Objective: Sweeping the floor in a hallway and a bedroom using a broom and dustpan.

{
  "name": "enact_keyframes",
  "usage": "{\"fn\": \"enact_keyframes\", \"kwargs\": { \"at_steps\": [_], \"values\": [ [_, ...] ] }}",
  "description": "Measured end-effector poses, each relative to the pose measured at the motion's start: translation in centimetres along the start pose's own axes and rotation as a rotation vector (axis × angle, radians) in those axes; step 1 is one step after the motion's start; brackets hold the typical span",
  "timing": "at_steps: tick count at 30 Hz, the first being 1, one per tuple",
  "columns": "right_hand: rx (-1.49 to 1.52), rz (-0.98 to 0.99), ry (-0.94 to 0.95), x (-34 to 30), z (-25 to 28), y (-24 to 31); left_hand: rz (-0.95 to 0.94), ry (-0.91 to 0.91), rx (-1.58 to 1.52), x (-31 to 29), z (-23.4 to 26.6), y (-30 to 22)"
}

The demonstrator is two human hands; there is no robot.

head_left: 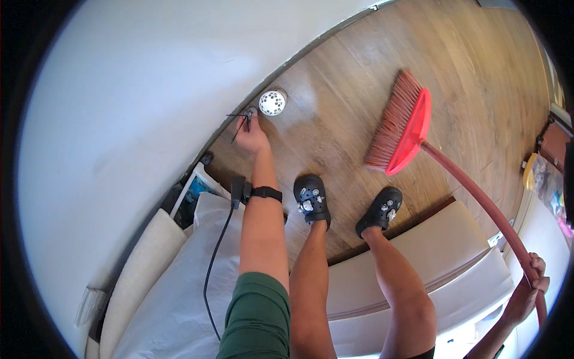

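Note:
My right hand (pixel 527 293), at the lower right, is wrapped round the reddish handle (pixel 490 209) of a broom. The broom's red head (pixel 409 131) rests on the floor with its brown bristles toward the left. Out beside the wall, my left hand (pixel 252 139) is closed on a small dark object with thin black prongs (pixel 242 124); its kind I cannot make out. Right by those fingers stands a round white container with dark paw-like spots (pixel 273 103), close to the wall's foot. A black strap with a cabled box (pixel 239 190) is on my left wrist.
Wood-look floor (pixel 335 90) meets a white wall (pixel 149 78) along a curved-looking edge. My feet wear black clogs (pixel 312 200). A pale covered piece (pixel 197 269) and a white frame (pixel 190 185) stand at left; a cream padded edge (pixel 412 251) lies behind my legs.

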State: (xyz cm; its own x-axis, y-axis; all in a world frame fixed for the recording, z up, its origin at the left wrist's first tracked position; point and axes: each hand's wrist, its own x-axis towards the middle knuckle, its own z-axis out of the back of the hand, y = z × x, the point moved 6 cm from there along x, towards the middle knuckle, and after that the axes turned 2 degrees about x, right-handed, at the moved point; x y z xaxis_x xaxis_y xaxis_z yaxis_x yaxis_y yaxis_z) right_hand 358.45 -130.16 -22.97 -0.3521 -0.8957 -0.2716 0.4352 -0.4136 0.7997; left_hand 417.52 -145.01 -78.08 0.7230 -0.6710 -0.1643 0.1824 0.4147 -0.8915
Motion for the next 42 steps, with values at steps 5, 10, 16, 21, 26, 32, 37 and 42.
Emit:
{"fn": "enact_keyframes", "kwargs": {
  "at_steps": [5, 10, 16, 21, 26, 32, 37, 42],
  "values": [
    [0.05, -0.017, 0.074, 0.7, -0.2, 0.3, 0.153, -0.144, 0.002, 0.2, 6.6, 2.2],
    [0.016, -0.052, 0.042, 0.9, 1.0, -0.4, 0.239, -0.205, 0.108, 2.7, 13.1, 4.2],
    [0.125, -0.057, 0.005, 0.8, 2.2, -0.3, 0.294, -0.213, 0.087, 3.9, 14.7, 6.3],
    [0.062, 0.013, 0.167, 1.3, 0.5, 0.7, 0.345, -0.217, 0.004, 3.9, 14.7, 7.9],
    [0.068, -0.08, 0.184, 1.8, -0.4, 0.3, 0.536, -0.333, -0.12, -0.6, 13.8, 8.8],
    [0.035, -0.39, 0.071, 0.3, 0.4, 0.0, 0.118, 0.281, 0.132, -8.3, 0.1, -2.7],
    [-0.037, -0.367, -0.013, 0.5, 1.0, 0.7, -0.115, 0.127, 0.481, -5.3, -4.9, -10.1],
    [0.0, -0.305, 0.007, 0.3, 0.7, 1.6, -0.094, 0.156, 0.487, -5.0, -2.5, -8.5]
  ]
}}
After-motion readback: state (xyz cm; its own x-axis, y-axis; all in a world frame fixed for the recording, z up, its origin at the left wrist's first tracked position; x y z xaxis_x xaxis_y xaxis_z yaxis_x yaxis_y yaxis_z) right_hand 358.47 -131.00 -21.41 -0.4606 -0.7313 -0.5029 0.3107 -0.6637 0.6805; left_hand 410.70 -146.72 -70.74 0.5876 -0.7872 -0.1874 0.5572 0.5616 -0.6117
